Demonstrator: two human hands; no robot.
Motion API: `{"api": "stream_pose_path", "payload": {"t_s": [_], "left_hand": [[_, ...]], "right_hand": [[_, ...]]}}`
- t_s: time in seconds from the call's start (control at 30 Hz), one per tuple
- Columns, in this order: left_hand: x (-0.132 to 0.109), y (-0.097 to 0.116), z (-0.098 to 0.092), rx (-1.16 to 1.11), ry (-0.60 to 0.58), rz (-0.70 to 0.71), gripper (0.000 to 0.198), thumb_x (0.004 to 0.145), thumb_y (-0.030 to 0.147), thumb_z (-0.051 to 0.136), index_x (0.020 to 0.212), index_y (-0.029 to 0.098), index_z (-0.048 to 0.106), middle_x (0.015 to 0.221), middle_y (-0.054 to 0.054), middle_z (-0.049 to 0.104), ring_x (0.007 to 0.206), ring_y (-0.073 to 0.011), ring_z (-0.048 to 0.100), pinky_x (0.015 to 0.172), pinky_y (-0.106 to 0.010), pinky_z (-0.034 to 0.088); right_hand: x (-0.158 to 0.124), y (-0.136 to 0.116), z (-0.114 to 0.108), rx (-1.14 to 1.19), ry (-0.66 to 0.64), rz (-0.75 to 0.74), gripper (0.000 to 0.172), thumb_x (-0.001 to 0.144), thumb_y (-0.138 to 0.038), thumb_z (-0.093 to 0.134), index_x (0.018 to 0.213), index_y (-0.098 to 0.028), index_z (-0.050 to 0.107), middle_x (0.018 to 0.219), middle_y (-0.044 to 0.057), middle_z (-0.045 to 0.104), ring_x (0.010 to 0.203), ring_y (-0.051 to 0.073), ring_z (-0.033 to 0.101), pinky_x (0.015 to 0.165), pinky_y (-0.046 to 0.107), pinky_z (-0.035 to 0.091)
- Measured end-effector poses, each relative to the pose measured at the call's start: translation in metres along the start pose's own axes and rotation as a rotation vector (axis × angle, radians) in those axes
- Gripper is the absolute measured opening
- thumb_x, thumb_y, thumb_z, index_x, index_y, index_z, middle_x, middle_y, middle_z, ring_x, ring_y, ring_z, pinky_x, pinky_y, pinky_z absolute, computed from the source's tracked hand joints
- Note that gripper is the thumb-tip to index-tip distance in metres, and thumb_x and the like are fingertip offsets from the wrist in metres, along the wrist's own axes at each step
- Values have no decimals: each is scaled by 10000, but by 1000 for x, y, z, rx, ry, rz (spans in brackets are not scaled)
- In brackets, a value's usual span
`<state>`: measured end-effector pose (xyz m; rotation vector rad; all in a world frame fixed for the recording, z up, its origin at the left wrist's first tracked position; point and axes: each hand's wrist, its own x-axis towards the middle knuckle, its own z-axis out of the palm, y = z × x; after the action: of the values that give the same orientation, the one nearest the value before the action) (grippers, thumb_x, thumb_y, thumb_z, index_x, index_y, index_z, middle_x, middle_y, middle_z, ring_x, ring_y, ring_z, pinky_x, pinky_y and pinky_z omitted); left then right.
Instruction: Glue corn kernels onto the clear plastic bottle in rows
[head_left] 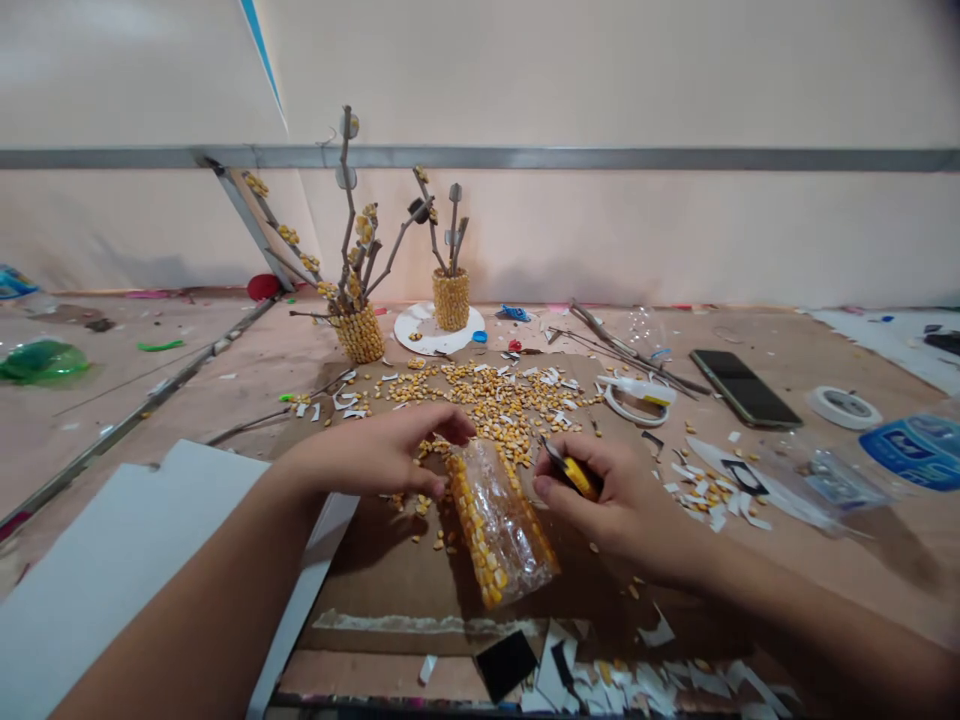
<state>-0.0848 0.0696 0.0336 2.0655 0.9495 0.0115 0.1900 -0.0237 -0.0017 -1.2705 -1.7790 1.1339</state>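
Clear bottle (504, 528) lies flat on the cardboard sheet (390, 575), centre of the worktop (810, 560). Its long axis runs away from the person: far end up-left at the kernel pile (495, 395), near end down-right towards the front edge. A strip of corn kernels runs along its left side; the rest is bare plastic.

Left hand (375, 455): fingers curled over the bottle's far end, thumb on its side, gripping it. Right hand (626, 500): fingers closed round a yellow-black cutter (579, 476), just right of the bottle, blade end pointing up-left.

Two kernel-covered vases hold twigs: left vase (361, 333) on the worktop, right vase (451, 298) on a white disc (420, 330).

White board (150, 560) overlaps the cardboard's left edge; paper scraps (637, 685) line the front edge. Phone (744, 386) and tape roll (845, 407) sit well apart to the right. There is bare cardboard below the left hand.
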Motion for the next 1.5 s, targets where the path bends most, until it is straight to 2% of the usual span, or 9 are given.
{"api": "stream_pose_path", "payload": {"t_s": [0.17, 0.27, 0.43, 0.6, 0.73, 0.9, 1.07, 1.27, 1.5], "left_hand": [[12, 4, 11, 27, -21, 0, 295, 794, 221, 766, 1076, 200, 680, 1157, -56, 710, 1142, -278, 641, 1022, -418, 484], [15, 10, 16, -35, -22, 56, 233, 843, 271, 729, 1057, 188, 685, 1073, -41, 716, 1059, -255, 650, 943, -375, 501], [15, 19, 26, -239, -45, 152, 334, 884, 337, 729, 1183, 190, 718, 1107, -53, 751, 1039, -241, 667, 912, -356, 512], [14, 24, 32, -262, 11, 200, 387, 882, 371, 758, 1227, 199, 735, 1150, -65, 762, 1074, -242, 662, 918, -354, 503], [15, 26, 39, -301, -3, 227, 347, 897, 389, 753, 1177, 185, 735, 1111, -61, 765, 1021, -226, 669, 889, -342, 510], [17, 28, 46, -347, -23, 243, 343, 897, 378, 758, 1174, 176, 740, 1118, -66, 764, 1055, -240, 670, 890, -335, 514], [19, 29, 49, -382, -30, 213, 352, 889, 409, 769, 1155, 178, 750, 1076, -65, 764, 1046, -253, 674, 892, -345, 532], [20, 28, 51, -410, -16, 200, 412, 866, 481, 789, 1144, 179, 749, 1023, -58, 760, 983, -241, 680, 874, -341, 554], [20, 29, 51, -420, -40, 153, 401, 872, 421, 778, 1176, 165, 727, 1106, -79, 762, 1037, -254, 684, 926, -366, 554]], "right_hand": [[1, 3, 0, -25, -41, 38, 206, 952, -394, 603, 864, -209, 625, 748, -16, 558, 696, 149, 490, 632, 283, 394], [2, 3, -3, -62, -60, 33, 227, 968, -399, 573, 863, -205, 626, 768, -12, 562, 729, 157, 493, 663, 295, 392], [3, 2, -7, -90, -55, 24, 266, 955, -424, 594, 830, -197, 656, 738, -20, 540, 712, 151, 469, 658, 296, 372], [7, 0, -10, 61, -3, 31, 219, 871, -406, 714, 816, -194, 720, 715, -21, 601, 704, 146, 498, 672, 295, 376], [10, 4, -13, 284, -57, 149, 241, 771, -390, 839, 823, -188, 719, 760, -14, 650, 728, 143, 552, 707, 287, 418], [11, 13, -16, 511, -140, 335, 459, 633, -394, 970, 933, -187, 691, 807, -21, 638, 702, 116, 538, 649, 250, 388], [10, 10, -14, 553, -179, 358, 518, 623, -429, 981, 935, -192, 641, 790, -38, 585, 671, 102, 470, 601, 245, 324], [7, 3, -10, 590, -144, 369, 585, 591, -414, 994, 960, -199, 594, 792, -50, 575, 697, 106, 492, 643, 241, 374], [5, 0, -5, 561, -140, 351, 553, 646, -433, 955, 984, -210, 579, 804, -52, 563, 699, 109, 483, 630, 240, 381]]}}
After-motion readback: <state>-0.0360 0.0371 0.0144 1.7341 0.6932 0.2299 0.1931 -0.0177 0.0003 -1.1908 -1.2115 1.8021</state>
